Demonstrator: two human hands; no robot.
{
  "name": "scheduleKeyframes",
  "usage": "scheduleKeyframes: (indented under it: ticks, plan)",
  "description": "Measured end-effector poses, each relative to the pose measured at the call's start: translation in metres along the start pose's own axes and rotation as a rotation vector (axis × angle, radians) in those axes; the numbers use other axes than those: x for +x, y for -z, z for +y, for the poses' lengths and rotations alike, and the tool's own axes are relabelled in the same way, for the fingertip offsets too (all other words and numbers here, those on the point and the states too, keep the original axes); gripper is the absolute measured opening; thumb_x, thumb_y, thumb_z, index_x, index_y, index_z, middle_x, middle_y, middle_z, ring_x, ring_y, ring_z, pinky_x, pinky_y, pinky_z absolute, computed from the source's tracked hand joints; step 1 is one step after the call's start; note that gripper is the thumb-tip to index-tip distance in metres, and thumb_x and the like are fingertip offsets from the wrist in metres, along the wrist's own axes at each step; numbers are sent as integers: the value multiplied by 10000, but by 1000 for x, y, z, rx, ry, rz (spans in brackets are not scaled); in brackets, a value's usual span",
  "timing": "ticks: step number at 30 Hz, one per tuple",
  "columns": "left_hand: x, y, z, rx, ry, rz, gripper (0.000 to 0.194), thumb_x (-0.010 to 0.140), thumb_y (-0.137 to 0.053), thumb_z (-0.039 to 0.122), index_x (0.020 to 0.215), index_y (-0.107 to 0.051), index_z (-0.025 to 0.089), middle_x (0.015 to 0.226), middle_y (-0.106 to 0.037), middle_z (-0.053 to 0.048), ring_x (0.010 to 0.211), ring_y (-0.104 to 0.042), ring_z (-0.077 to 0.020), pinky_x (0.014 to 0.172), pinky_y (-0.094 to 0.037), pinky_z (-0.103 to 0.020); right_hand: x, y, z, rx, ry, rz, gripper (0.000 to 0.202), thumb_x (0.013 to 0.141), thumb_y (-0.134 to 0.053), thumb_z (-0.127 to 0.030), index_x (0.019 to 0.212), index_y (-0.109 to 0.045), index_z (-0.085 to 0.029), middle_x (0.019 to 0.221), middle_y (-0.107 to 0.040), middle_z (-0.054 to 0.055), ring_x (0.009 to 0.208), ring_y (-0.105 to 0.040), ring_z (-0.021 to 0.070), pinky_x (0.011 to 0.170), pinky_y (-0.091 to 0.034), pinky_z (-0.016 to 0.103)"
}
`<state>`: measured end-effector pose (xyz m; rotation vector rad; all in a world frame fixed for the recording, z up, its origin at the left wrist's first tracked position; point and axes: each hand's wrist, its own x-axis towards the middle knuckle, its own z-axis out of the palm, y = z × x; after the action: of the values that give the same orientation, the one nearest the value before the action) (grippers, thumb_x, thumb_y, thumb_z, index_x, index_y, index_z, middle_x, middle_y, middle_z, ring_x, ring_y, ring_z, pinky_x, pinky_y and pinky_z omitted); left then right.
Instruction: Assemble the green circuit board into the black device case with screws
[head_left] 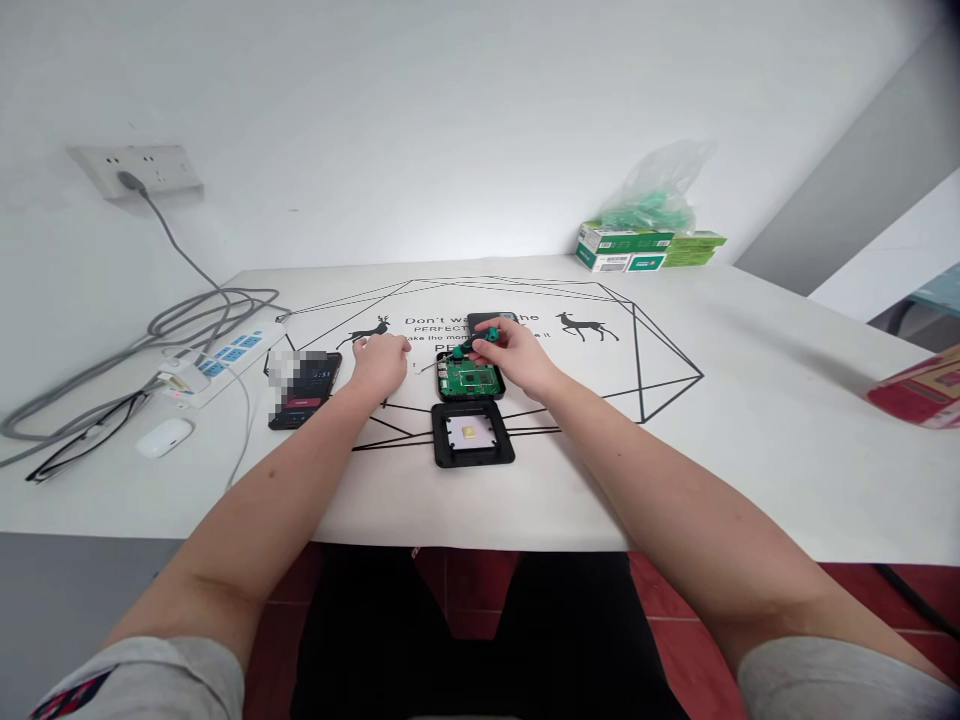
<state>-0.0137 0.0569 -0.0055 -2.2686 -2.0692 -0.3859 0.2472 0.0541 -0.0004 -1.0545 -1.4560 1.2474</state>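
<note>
My right hand (517, 352) is closed around the green and black handle of a screwdriver (459, 352). Its thin shaft slants down to the left, over the upper left of a green circuit board (472, 379) in a black case. Left of the board, my left hand (381, 362) is at the tabletop with curled fingers; whatever they may hold is hidden. Nearer to me lies a black cover (474, 461) with a pale inner plate bearing a small yellowish square. Behind my right hand, a dark flat object (484, 319) is partly covered.
A phone (306, 392), a white earbud case (165, 438), glasses (86, 437) and a power strip (240, 352) with coiled grey cable are on the left. Green and white boxes (622, 249) under a plastic bag (656, 190) stand at the back right. A red package (919, 390) sits at the right edge.
</note>
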Motion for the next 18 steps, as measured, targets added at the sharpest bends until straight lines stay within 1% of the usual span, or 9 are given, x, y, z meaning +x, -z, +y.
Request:
scheduleKeyframes:
  ticks: [5, 9, 12, 14, 18]
  plan:
    - [-3, 5, 6, 21, -42, -30, 381, 997, -476, 239, 1194, -799, 278, 1298, -771, -122, 1314, -631, -371, 1180, -381, -626, 0, 0, -1, 3, 6, -7, 347, 836, -850, -312, 1094, -629, -240, 844, -732, -9, 880, -785, 205, 1009, -659, 484]
    - [-7, 9, 12, -9, -170, -74, 356, 992, -502, 291, 1140, -826, 275, 1320, -766, -107, 1356, -587, -373, 1191, -368, -617, -1, 1, -2, 3, 15, 4, 367, 835, -855, -326, 1107, -627, -234, 866, -738, -1, 880, -785, 200, 1003, -658, 471]
    - [-9, 7, 15, -40, -259, -106, 323, 987, -535, 326, 1081, -841, 279, 1337, -768, -88, 1373, -574, -371, 1191, -359, -614, 0, 1, 0, 15, 28, 18, 370, 835, -855, -330, 1110, -630, -227, 850, -730, -9, 862, -785, 190, 985, -660, 455]
    - [-9, 4, 16, -35, -257, -112, 286, 981, -557, 310, 1038, -836, 276, 1322, -776, -79, 1363, -581, -362, 1185, -357, -609, 1, 1, 1, 24, 34, 26, 384, 825, -865, -336, 1110, -635, -221, 822, -724, -17, 830, -783, 183, 960, -663, 440]
    - [-6, -4, 17, 3, -215, -113, 232, 990, -570, 247, 951, -798, 243, 1271, -789, -96, 1324, -601, -349, 1161, -360, -597, 4, 0, 3, 64, 42, 54, 411, 795, -894, -352, 1094, -648, -213, 808, -716, -19, 784, -775, 174, 875, -664, 396]
